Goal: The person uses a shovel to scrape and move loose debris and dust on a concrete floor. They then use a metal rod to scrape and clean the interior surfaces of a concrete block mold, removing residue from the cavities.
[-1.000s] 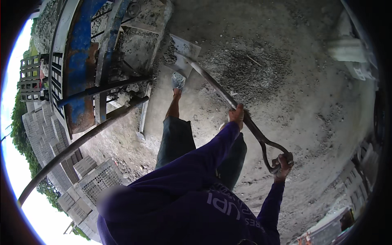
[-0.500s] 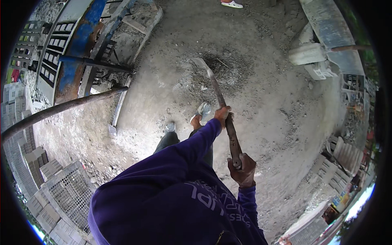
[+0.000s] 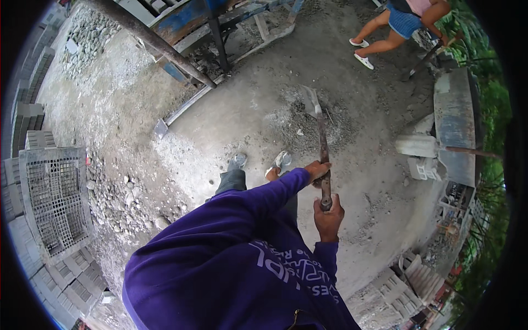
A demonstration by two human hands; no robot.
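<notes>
My left hand is closed around the middle of a long brown shaft, which looks like a shovel. Its pale, narrow-looking metal end reaches away from me. At the near end of the shaft, my right hand grips the butt, thumb alongside it. The metal end lies at a low patch of grey gravelly mix on the ground; whether it bears any load cannot be made out. Both my feet stand just short of that patch, to the left of the shaft.
Far right, another person in white shoes holds a long-handled tool. A blue steel frame and slanting pole stand at far left. Grey blocks and a grid-like crate lie left; a metal sheet stands right.
My view has swung, bringing the other person's legs and body into sight. The shovel now points more straight ahead, its metal end still at the gravel patch. Both hands keep their hold.
</notes>
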